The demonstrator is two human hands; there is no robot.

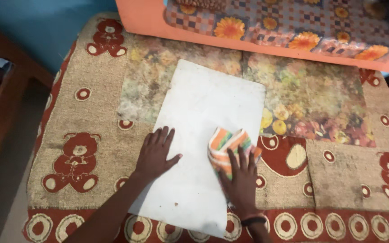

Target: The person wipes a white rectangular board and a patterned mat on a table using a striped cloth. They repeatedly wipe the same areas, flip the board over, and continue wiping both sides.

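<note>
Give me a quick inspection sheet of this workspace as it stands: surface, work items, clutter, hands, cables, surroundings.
Surface: table covered by a tan and red teddy-bear cloth, with a faded fruit-print mat laid over it.
Job's things: white flat board lying at an angle on the cloth; striped orange, green and white rag bunched at its right edge.
Clutter: nothing seen.
Hands: left hand flat on the board's left edge, fingers spread; right hand pressing on the rag, dark band at the wrist.
Cables: nothing seen.
Surroundings: orange-edged cushion with a flower print beyond the table; blue wall behind; dark wooden furniture at left.
</note>
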